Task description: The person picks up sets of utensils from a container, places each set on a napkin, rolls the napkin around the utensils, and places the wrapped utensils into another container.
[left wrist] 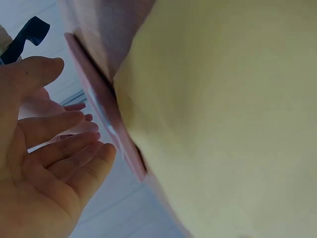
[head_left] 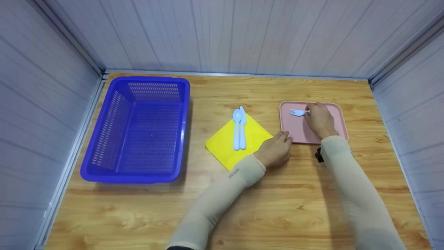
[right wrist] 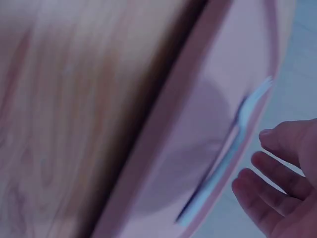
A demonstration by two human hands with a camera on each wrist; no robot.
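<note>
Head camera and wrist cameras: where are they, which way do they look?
Head: on the head, faces forward and down at the table; sleeves, left hand, right hand.
Left wrist: on that wrist, faces yellow cloth; left hand nearest.
Right wrist: on that wrist, faces the fork; right hand shows.
Head and right wrist share the fork.

Booth-type wkspace, w/ pale panel walls (head_left: pixel 215 38) & metal edging (head_left: pixel 242 74) round wood-grain tbltop (head_left: pixel 270 208)

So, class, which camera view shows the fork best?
The right wrist view: it shows the fork whole, tines to handle end, on the pink tray. In the head view, the tines show but the right hand hides most of the handle. The left wrist view does not show it clearly.
</note>
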